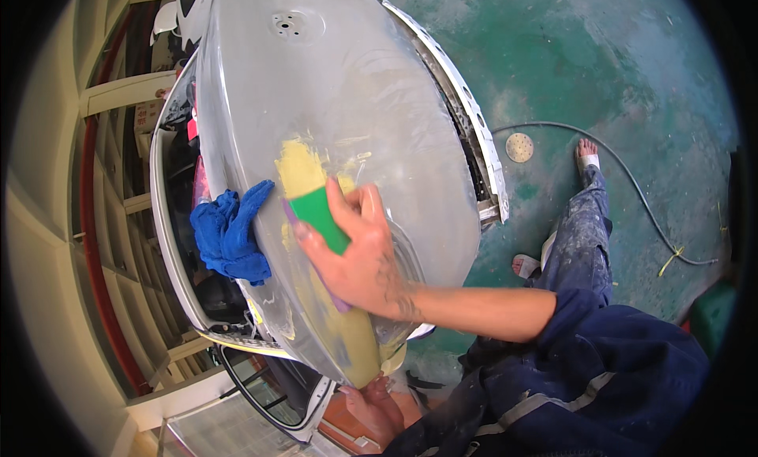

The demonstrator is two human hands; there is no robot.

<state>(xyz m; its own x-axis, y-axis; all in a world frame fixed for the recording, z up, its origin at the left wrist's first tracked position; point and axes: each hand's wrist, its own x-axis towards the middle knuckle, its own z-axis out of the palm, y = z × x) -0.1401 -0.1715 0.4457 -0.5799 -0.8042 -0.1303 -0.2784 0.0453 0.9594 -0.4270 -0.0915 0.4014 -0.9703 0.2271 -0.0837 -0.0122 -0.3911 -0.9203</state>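
Note:
A green sanding block [320, 217] with a purple strip along its underside lies in my right hand [359, 255]. The thumb is on its left side and fingers on the right. It rests on a grey car body panel [379, 101] over patches of yellow filler [300, 165]. My left hand [375, 409] is at the panel's lower edge, thumb and fingers apart, with its fingertips at the rim. Part of that hand is out of sight, and I see nothing held in it. Left of the block lies a crumpled blue cloth [230, 232] on the panel.
A long hose [624, 161] curves across the green floor [553, 70], near a round beige disc [519, 147]. My feet are beside the white-edged metal rim [474, 117] of the panel. Car window openings and a door [272, 386] lie at the left and bottom.

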